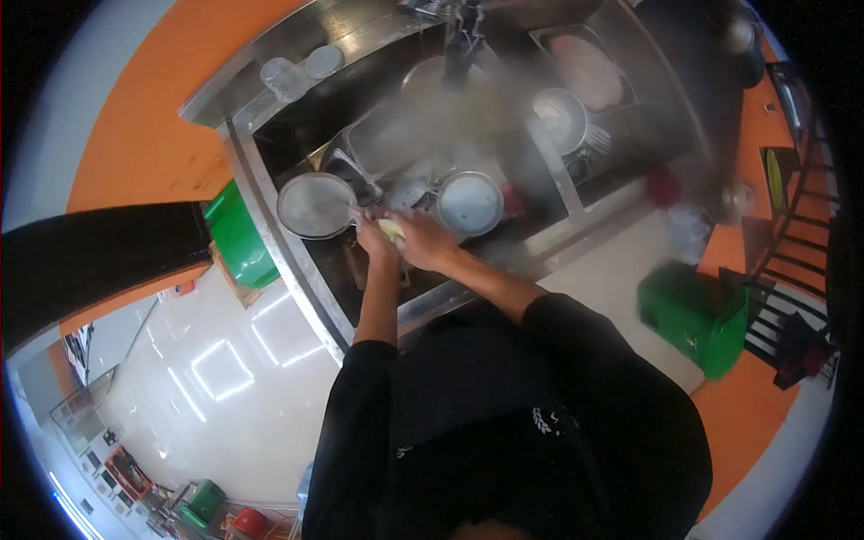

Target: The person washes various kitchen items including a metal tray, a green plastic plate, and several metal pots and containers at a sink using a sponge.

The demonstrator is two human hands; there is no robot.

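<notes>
A round, shallow metal pan (315,205) sits at the left end of the sink. My left hand (374,238) is closed at the pan's right edge, where its handle seems to be, though my fingers hide the grip itself. Against it, my right hand (427,241) is closed around a small yellow-green piece that looks like a sponge (391,229). Just right of my hands stands a round metal pot (470,204) with pale liquid in it. Behind them lie metal utensils (353,166), partly blurred by haze.
A tap (463,40) rises at the back. Farther right are another pot (560,121), a slotted turner (598,138) and a tray (630,90) holding something pinkish. Clear containers (284,79) stand on the back left ledge. Green bins flank the counter, left (241,236) and right (693,319).
</notes>
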